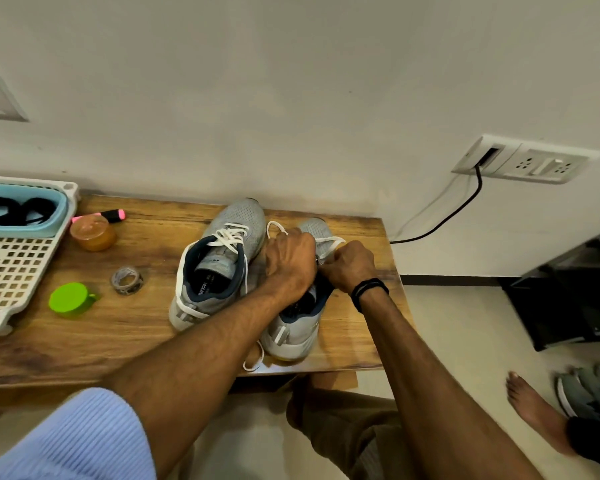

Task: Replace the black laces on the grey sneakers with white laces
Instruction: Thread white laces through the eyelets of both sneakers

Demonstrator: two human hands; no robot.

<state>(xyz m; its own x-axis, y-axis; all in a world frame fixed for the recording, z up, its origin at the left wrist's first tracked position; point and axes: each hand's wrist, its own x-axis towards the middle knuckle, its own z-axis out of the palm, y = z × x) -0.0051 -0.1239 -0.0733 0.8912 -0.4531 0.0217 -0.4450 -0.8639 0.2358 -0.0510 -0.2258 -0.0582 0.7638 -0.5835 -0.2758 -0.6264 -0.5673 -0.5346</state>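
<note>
Two grey sneakers stand on a wooden table. The left sneaker has a white lace tied in a bow over its tongue. Over the right sneaker, my left hand and my right hand each pinch a loop of its white lace. A loose end of white lace trails near the table's front edge. Black laces lie coiled in a blue tub at the far left.
The blue tub sits in a white perforated basket. Beside it are a pink highlighter, an orange jar, a tape roll and a green lid. A wall socket with a black cable is at right; another shoe lies on the floor.
</note>
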